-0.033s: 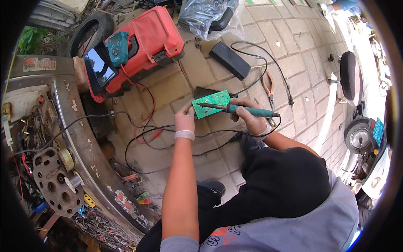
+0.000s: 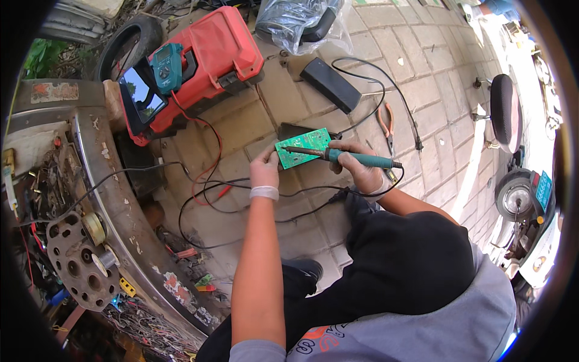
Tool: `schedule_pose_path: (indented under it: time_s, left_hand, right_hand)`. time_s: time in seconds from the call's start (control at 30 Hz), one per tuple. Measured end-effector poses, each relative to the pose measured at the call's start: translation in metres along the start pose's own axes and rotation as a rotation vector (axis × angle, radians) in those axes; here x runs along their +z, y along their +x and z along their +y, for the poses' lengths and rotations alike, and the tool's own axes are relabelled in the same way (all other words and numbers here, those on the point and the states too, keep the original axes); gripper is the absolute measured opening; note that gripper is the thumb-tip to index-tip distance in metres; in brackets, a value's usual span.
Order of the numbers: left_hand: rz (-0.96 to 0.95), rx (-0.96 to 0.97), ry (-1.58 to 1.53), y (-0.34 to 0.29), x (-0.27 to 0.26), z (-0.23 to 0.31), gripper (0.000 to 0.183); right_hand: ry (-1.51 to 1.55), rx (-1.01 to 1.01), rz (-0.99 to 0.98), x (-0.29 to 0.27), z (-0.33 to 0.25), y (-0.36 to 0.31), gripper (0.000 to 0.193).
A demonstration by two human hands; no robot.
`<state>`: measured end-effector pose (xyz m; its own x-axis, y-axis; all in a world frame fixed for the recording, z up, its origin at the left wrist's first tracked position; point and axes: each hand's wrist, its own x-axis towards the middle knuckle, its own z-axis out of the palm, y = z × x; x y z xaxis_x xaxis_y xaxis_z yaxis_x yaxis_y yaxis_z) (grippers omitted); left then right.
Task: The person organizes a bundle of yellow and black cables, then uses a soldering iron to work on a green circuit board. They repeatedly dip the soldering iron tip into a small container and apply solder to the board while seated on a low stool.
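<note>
My gloved left hand (image 2: 265,171) grips the left end of a green circuit board (image 2: 310,142), its solder side facing up. In my gloved right hand (image 2: 357,170) is a soldering iron (image 2: 371,160) with a teal handle. Its dark shaft lies over the board and the tip points at the board's left part; whether it touches cannot be made out. A black cord (image 2: 313,190) runs from the handle's end back to the left. Beneath the board, a black piece (image 2: 291,131) shows partly.
A red toolbox (image 2: 220,45) at the upper left carries a teal multimeter (image 2: 167,66), whose leads hang to the paving. Farther right lie a black power-adapter case (image 2: 330,85) and orange-handled pliers (image 2: 386,125). A metal-edged bench (image 2: 129,211) with solder spools and wires stands left. A parked scooter (image 2: 518,196) is at right.
Hardly anything differs. The board, both hands and the iron keep their places, with only a very slight shift of the whole view.
</note>
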<state>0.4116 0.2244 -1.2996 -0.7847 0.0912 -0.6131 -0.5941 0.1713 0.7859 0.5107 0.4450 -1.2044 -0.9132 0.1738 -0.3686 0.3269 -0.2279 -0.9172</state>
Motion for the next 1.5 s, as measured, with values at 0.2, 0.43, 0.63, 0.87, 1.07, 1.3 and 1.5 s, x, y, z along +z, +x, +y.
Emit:
schedule_pose_path:
  time_s: [0.2, 0.43, 0.63, 0.87, 1.07, 1.3, 1.5]
  left_hand:
    - [0.006, -0.037, -0.021, -0.002, 0.002, 0.005, 0.029]
    - [0.031, -0.015, 0.025, -0.007, 0.003, 0.005, 0.028]
    - [0.030, 0.054, 0.028, -0.003, 0.001, -0.002, 0.029]
    - [0.045, 0.063, 0.056, -0.002, 0.000, -0.008, 0.029]
    - [0.081, 0.089, 0.051, -0.004, 0.006, -0.006, 0.028]
    - [0.118, 0.087, 0.088, -0.010, 0.012, 0.003, 0.028]
    - [0.131, 0.091, 0.085, -0.010, 0.013, 0.004, 0.027]
  right_hand:
    - [0.029, 0.028, -0.040, -0.001, 0.002, 0.003, 0.037]
    - [0.077, 0.051, -0.027, -0.001, 0.006, 0.006, 0.035]
    - [0.108, 0.053, -0.030, -0.002, 0.011, 0.009, 0.035]
    - [0.131, 0.092, -0.019, -0.002, 0.011, 0.008, 0.035]
    - [0.097, 0.097, -0.055, -0.002, 0.010, 0.005, 0.033]
    - [0.031, -0.004, -0.114, -0.003, 0.017, 0.003, 0.034]
    - [0.013, 0.027, -0.122, -0.002, 0.017, 0.002, 0.039]
